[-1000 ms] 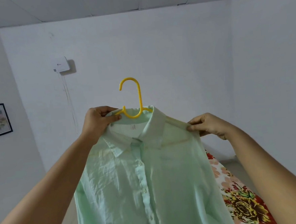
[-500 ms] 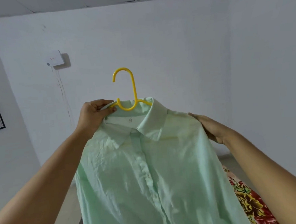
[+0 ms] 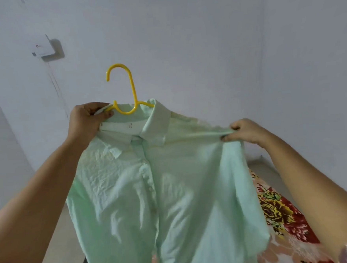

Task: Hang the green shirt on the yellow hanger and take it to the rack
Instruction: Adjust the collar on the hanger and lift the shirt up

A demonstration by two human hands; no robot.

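1. The white wall (image 3: 182, 38) fills the background, with open air between it and the raised arms; a second wall (image 3: 1, 143) closes in at the left, meeting the first at a corner.
2. A flowered bedspread (image 3: 281, 212) lies low at the right, its edge running under the hanging cloth; a strip of bare floor (image 3: 259, 162) shows between it and the wall.
3. The green shirt (image 3: 152, 194) hangs in mid-air at the centre, front facing the camera, buttoned, collar uppermost, its lower part running out of the bottom of the view.
4. The left hand (image 3: 87, 121) is closed around the collar edge together with the left arm of the hanger — fingers curled over, thumb pressing from below.
5. The right hand (image 3: 244, 131) pinches the shirt's shoulder seam between thumb and fingers, pulling the cloth out taut to the right.
6. The yellow hanger (image 3: 130, 89) sits inside the neck opening, hook upright and clear above the collar — its right arm goes under the cloth.
7. A small white box (image 3: 43, 49) is fixed on the wall, a thin cable dropping from it.
8. The neck label (image 3: 130, 125) carries tiny marks, probably print, too small to read.
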